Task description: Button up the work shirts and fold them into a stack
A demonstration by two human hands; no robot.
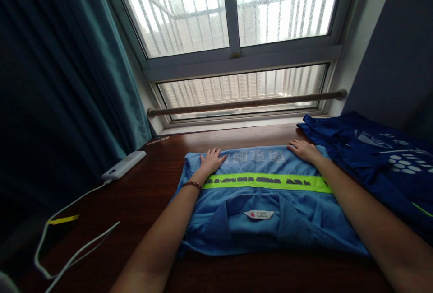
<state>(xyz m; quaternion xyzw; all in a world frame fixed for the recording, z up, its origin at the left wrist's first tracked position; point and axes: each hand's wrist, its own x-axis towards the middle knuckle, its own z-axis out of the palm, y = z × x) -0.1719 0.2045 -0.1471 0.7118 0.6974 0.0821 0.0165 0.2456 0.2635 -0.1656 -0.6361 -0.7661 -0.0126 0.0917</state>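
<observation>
A light blue work jacket (257,197) lies folded into a rough rectangle on the dark wooden surface. A yellow-green reflective strip runs across it, and its collar with a white label faces me. My left hand (212,161) lies flat on the jacket's far left part, fingers stretched out, a beaded bracelet at the wrist. On the far right corner of the jacket rests my right hand (303,151), also flat with its fingers extended. Both palms face down and hide the cloth beneath them.
Darker blue clothing (368,157) with white print lies at the right. To the left are a white power bank (124,165), its white cable (76,203) and a yellow strip (63,220). A horizontal rail (250,103) crosses the window; a blue curtain (91,58) hangs left.
</observation>
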